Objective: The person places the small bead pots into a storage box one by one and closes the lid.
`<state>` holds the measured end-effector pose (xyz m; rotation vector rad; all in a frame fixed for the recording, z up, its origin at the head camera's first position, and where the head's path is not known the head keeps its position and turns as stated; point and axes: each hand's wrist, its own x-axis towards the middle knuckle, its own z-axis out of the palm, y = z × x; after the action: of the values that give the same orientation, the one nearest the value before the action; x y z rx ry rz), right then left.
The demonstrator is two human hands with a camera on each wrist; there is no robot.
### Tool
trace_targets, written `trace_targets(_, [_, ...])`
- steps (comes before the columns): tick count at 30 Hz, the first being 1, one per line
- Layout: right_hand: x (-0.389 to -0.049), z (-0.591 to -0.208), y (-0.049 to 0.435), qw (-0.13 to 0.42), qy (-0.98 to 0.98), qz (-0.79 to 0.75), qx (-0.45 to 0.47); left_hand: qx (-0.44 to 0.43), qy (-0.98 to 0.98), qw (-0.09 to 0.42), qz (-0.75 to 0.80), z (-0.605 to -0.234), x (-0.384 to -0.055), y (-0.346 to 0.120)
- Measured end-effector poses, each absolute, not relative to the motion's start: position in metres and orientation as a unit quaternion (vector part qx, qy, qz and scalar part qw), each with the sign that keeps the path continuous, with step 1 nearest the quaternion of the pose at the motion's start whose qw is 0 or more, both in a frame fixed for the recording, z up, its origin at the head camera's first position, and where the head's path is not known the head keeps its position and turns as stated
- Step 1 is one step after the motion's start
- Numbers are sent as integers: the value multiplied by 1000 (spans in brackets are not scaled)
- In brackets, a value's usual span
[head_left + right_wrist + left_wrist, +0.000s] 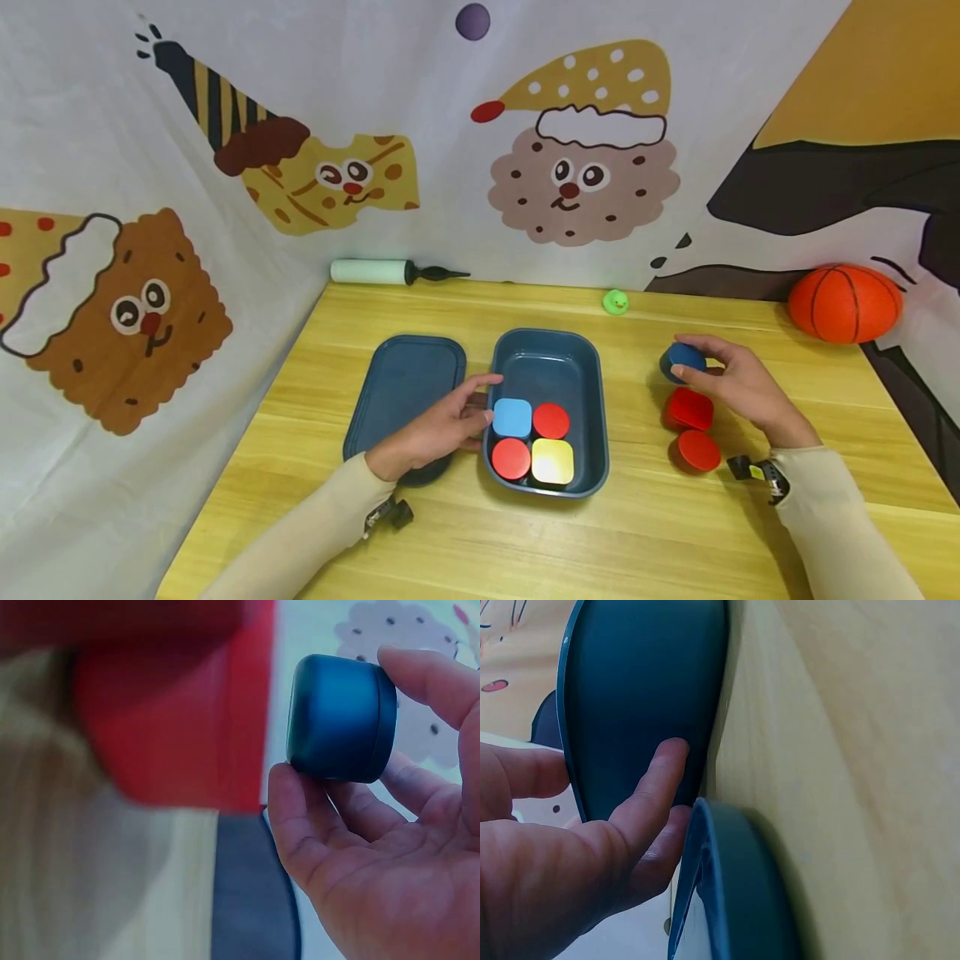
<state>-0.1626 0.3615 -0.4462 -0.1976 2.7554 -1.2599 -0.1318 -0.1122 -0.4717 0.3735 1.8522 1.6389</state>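
1. Well, closest to my head camera, two cream sleeves (322,517) come in over the wood-grained counter (480,542), each with a dark wrist camera (761,477) strapped on.
2. Left of centre I have the left hand (431,429) against the left wall of a dark blue box (543,375). Its grip is relaxed, fingers extended and not clenched; my left wrist view shows them at the box's outer side and rim. How hard they press, I can't tell.
3. That box stands on the counter with four containers in its near half: a round red tub (512,459) and a squarish yellow tub (552,462) in front, a squarish light blue tub (512,417) and a second round red tub (551,421) behind them.
4. Beside the box lies a flat dark blue lid (408,367), partly hidden under the left hand.
5. Off to the right, well apart from the box, I see a third round red tub (697,450) and, just beyond it, a squarish red tub (690,408).
6. Past those, the right hand (742,387) has its grip on a round blue tub (681,360), pinched between thumb and fingers; my right wrist view shows it lifted clear of the counter.
7. Farther back sit a green duck (616,302), an orange basketball (845,303) in the right corner, and a pale hand pump (375,272).
8. Behind everything hangs a white cloth (450,208) printed with cartoon biscuits in hats.
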Motion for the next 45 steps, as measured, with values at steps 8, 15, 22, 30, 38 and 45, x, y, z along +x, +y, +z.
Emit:
trace_targets(8, [-152,-427,328,6,911,-399,-99,142,703,315,622,-473,-133,-112])
trace_targets(15, [-149,-420,302,-31,912,-381,-147,138,704,314,622,-471,-132,-112])
trace_targets(22, [-150,-415,275,-32,909,-376,-176,140,704,313,622,-470,-132,-112])
trace_targets(30, [-158,-417,234,6,896,-389,-213,137,702,316,623,-470,-132,-111])
trace_targets(38, [-169,-430,197,33,879,-403,-253,134,699,320,626,-469,-132,-113])
trace_targets(45, [-174,-443,168,32,879,-383,-281,138,696,325,625,-468,-132,-113])
